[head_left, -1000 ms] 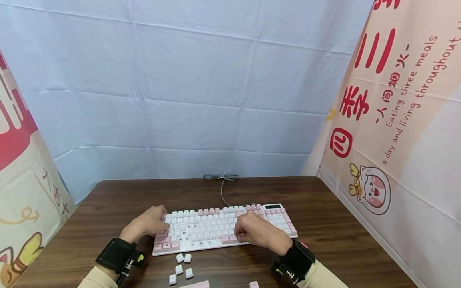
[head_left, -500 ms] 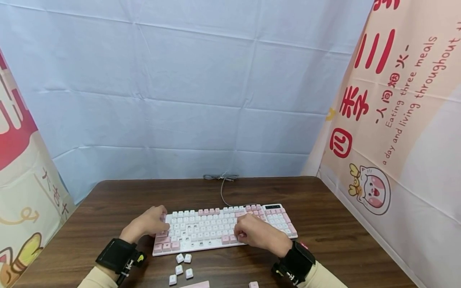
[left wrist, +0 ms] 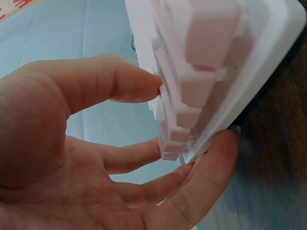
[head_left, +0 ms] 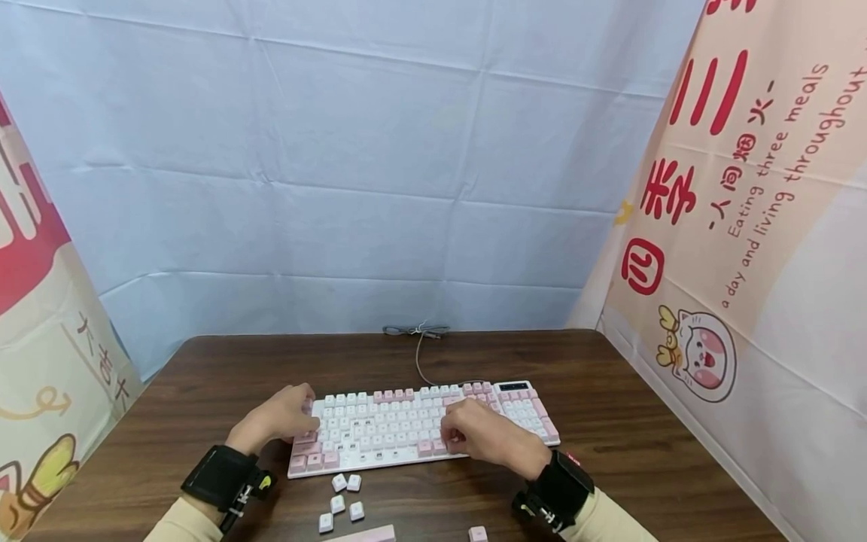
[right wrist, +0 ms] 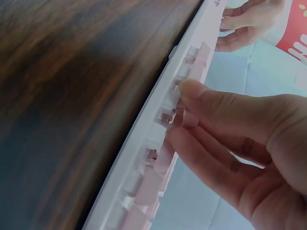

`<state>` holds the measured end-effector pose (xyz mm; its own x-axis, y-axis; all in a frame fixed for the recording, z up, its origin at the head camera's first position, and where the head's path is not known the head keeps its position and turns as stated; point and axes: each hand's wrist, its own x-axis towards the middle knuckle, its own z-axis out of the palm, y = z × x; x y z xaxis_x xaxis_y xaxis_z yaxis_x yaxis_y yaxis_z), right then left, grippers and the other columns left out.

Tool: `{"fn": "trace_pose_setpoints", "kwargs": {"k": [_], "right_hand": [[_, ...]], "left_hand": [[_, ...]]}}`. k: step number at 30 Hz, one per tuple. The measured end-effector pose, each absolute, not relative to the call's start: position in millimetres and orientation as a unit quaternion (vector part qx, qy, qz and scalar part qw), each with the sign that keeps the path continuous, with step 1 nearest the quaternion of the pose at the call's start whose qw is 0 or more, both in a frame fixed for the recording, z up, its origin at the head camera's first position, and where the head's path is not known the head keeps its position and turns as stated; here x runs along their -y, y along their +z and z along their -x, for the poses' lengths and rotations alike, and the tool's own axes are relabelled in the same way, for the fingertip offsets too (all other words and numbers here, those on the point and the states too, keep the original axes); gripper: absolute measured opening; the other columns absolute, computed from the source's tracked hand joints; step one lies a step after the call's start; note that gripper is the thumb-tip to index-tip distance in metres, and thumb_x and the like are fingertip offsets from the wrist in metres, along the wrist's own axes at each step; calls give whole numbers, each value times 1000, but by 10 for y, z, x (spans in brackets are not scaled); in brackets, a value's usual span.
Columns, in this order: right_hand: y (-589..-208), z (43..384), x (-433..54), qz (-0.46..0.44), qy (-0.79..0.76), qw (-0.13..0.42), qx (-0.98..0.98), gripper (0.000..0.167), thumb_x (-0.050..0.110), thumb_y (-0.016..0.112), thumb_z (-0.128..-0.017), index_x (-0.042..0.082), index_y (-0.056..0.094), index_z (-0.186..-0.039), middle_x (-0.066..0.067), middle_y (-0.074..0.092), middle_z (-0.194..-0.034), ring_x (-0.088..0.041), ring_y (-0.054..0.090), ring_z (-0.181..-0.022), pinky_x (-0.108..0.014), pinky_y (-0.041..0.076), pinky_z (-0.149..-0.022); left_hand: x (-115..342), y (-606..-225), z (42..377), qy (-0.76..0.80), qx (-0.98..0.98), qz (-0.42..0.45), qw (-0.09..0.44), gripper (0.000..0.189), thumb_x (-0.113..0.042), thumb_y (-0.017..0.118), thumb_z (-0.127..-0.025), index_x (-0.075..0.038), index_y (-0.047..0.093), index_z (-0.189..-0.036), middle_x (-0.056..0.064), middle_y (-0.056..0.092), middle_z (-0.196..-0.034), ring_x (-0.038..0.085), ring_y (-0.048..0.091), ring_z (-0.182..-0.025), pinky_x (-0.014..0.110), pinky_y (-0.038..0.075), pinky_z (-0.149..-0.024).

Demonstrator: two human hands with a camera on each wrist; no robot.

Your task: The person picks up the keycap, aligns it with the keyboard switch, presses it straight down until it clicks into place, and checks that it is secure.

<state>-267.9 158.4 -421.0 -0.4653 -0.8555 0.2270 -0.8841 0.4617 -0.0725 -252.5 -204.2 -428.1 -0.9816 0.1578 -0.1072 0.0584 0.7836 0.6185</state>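
A white and pink keyboard (head_left: 386,434) lies on the wooden table, with some key positions in its lower left part bare of caps. My left hand (head_left: 281,415) grips its left end: in the left wrist view the thumb (left wrist: 136,86) rests on pink keys and fingers lie along the edge of the white case (left wrist: 259,72). My right hand (head_left: 489,434) is over the bottom row, right of the middle. There, in the right wrist view, thumb and forefinger pinch a pink keycap (right wrist: 189,119) right at its switch (right wrist: 168,117). The right hand hides the keys beneath it.
Several loose white keycaps (head_left: 337,504) lie in front of the keyboard. A long pink keycap (head_left: 369,535) and a small pink one (head_left: 477,534) are near the bottom of the head view. Behind, a bundled cable (head_left: 416,331) sits at the table's back edge.
Both hands hold the same places on the keyboard. Only the head view has shifted very slightly.
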Motion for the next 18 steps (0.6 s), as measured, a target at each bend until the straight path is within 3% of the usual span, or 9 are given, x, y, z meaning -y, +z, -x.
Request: {"fn": "trace_pose_setpoints", "kwargs": {"k": [12,18], "right_hand": [[-4210,2688,-1585,-476,109,54,871,19,10,89,-76,14,71,-74,5,65,-69,1,49,-63,-11,38,-60],[-4212,2679,-1584,-465,109,64,876,19,11,90,-76,15,71,-74,6,67,-69,0,54,-63,-11,40,-61]], "left_hand": [[2027,-4269,2517,322,-942,-51,76,55,-11,71,-89,11,51,-135,27,56,-124,22,58,-85,36,54,-66],[2025,-4272,2514,321,-943,-51,74,55,-11,71,-90,11,50,-135,27,56,-124,22,58,-85,36,54,-66]]}}
